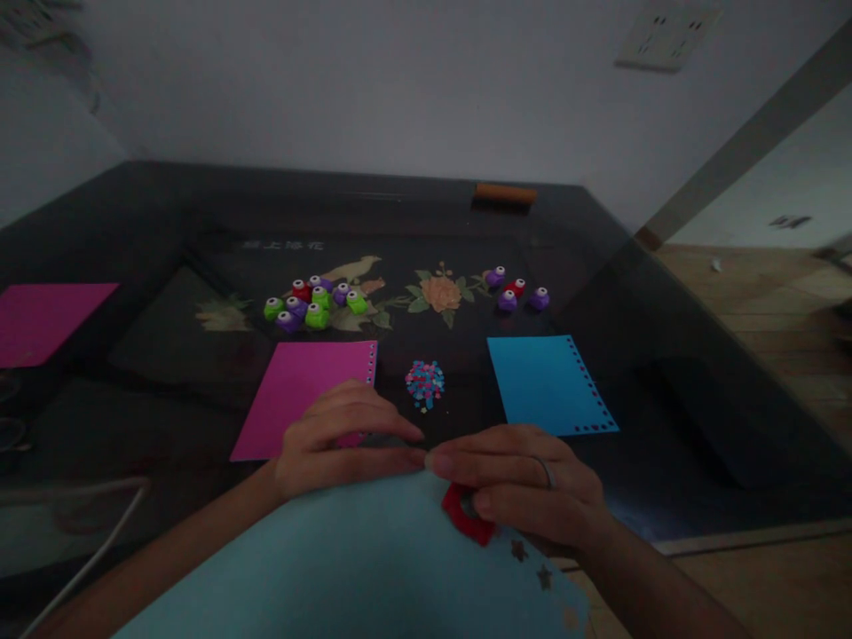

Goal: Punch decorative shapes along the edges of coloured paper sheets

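Note:
A light blue sheet of paper (346,559) fills the near middle, with star-shaped holes (532,564) along its right edge. My left hand (346,435) is closed on the sheet's far edge, thumb and fingers pressed together. My right hand (532,479) is closed round a small red craft punch (469,515), seated at the paper's edge; its fingers partly cover the punch. The two hands' fingertips nearly meet. Beyond them lies a small heap of pink and blue paper confetti (424,382). A ring is on a right finger.
A pink sheet (299,373) and a blue sheet (552,382), both with punched edges, lie on the dark table. Several green, purple and red punches (318,315) cluster at left; others (508,300) sit at right. Another pink sheet (46,319) and a brown cylinder (504,194) lie farther off.

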`<state>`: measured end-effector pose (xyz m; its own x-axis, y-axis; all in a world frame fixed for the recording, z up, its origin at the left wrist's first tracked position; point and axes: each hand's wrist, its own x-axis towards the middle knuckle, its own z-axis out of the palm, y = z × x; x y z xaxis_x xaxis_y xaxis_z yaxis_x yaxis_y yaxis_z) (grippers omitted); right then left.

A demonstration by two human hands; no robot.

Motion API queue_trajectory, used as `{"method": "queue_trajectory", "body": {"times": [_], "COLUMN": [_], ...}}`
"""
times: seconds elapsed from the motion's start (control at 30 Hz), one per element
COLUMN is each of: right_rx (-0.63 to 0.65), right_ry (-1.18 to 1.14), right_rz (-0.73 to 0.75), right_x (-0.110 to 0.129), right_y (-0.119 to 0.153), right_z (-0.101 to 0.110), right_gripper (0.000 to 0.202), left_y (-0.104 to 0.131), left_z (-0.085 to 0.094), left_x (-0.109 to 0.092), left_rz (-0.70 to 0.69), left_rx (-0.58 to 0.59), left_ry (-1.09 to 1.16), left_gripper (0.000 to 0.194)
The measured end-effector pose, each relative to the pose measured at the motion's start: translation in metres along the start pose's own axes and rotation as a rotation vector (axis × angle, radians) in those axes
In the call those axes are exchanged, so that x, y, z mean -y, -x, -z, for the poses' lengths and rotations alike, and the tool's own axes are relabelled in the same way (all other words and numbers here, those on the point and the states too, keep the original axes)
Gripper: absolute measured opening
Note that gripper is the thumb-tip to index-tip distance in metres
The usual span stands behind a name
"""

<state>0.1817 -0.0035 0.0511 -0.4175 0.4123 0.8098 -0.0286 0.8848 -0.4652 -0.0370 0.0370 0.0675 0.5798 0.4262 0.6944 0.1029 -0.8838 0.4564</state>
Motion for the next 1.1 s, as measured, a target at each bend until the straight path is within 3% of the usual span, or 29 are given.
{"method": "queue_trajectory", "body": {"times": [0.23, 0.5, 0.87, 1.0, 1.1], "right_rx": [-0.011, -0.004, -0.042, -0.090, -0.062], "right_ry": [-0.017, 0.016, -0.149, -0.207, -0.212], "right_rz": [0.015, 0.006, -0.080, -0.073, -0.083], "right_x": [0.000, 0.001, 0.000, -0.003, -0.004], "right_y": [-0.002, -0.007, -0.008, -0.007, -0.008], "right_z": [-0.002, -0.002, -0.004, -0.006, -0.005], "right_gripper": [0.015, 0.013, 0.020, 0.023, 0.021], "left_y": [0.008, 0.009, 0.011, 0.019, 0.025], "left_z": [-0.011, -0.013, -0.015, -0.015, -0.015], "left_x": [0.005, 0.005, 0.007, 0.012, 0.014], "left_rz": [-0.053, -0.055, -0.111, -0.095, 0.015], "left_rx": [-0.080, -0.079, -0.092, -0.050, -0.030], "left_ry": [0.015, 0.044, 0.087, 0.119, 0.039], "left_gripper": [0.016, 0.017, 0.018, 0.021, 0.023]}}
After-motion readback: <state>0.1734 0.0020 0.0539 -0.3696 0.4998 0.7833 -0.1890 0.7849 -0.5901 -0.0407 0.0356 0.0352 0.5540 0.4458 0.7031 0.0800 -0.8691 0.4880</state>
